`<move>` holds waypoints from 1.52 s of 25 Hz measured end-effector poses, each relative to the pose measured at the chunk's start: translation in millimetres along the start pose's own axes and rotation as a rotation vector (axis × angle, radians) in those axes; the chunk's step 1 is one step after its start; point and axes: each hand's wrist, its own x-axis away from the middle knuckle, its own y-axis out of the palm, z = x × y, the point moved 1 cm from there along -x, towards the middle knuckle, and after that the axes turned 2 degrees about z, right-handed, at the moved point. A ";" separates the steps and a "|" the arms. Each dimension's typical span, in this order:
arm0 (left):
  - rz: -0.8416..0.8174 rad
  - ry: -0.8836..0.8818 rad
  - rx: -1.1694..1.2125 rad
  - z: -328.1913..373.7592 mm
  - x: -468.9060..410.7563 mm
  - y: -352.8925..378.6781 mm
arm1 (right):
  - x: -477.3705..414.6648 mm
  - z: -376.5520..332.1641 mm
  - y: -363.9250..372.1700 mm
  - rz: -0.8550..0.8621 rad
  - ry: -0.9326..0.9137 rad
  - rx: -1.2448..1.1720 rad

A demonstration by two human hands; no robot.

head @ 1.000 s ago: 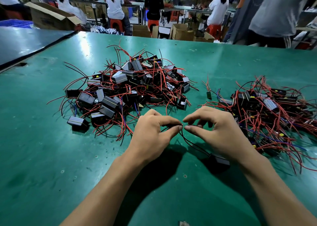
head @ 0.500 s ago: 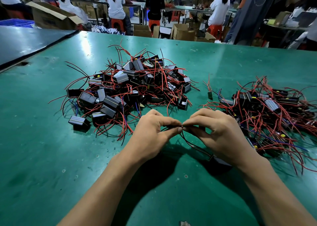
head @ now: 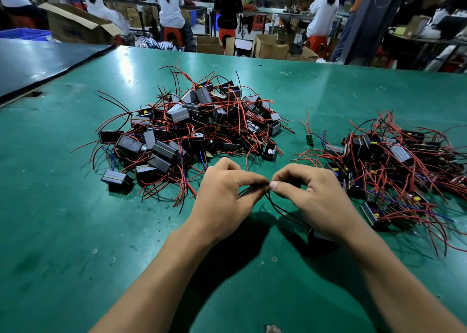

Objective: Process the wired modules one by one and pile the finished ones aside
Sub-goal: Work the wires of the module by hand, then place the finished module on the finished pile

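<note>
Green table: module wires btwn hands

Past the far edge of the glossy green work table stand small brown cardboard boxes, red plastic stools and seated workers; a dark tabletop adjoins its left side.

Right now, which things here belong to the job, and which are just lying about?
In the job: left hand and right hand, pinching the black wires of one black module; the left pile and right pile of wired modules.
Just lying about: the small green board between the piles; cardboard boxes and red stools beyond the green table.
</note>
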 end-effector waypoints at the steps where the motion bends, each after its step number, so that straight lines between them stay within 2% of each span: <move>1: 0.018 0.040 -0.016 0.0 0.2 1.0 | -0.9 0.5 -0.3 -0.018 0.081 -0.064; 5: 0.018 0.104 -0.052 -5.1 1.5 6.0 | -2.1 1.4 -3.4 -0.073 0.292 -0.236; 11: -0.015 0.183 -0.106 -5.6 1.2 5.3 | -4.5 5.2 -2.6 -0.099 0.397 -0.367; 13: 0.007 0.123 -0.086 -6.5 0.4 -0.3 | -4.0 7.2 -5.2 -0.063 0.344 -0.362; 17: 0.113 -0.071 0.002 -16.7 -0.4 -14.8 | -1.4 13.0 -8.6 -0.079 0.254 -0.165; 20: 0.083 -0.167 0.032 -23.1 0.6 -15.7 | -0.6 12.9 0.6 -0.051 0.230 -0.013; 23: 0.011 -0.196 0.005 -25.9 4.2 -10.3 | -1.3 12.1 5.2 -0.008 0.192 -0.107; 26: -0.004 -0.190 0.011 -27.8 6.1 -8.2 | -3.5 15.2 2.1 0.043 0.270 -0.176; 31: -0.022 -0.189 0.018 -29.7 6.4 -6.7 | -2.5 15.7 2.8 -0.231 0.338 -0.146; 35: -0.030 -0.182 0.027 -29.3 6.1 -5.8 | -2.1 15.8 -1.6 -0.282 0.327 -0.207; 38: -0.015 -0.175 0.014 -28.5 6.5 -7.4 | -2.4 14.5 -6.4 -0.269 0.314 -0.356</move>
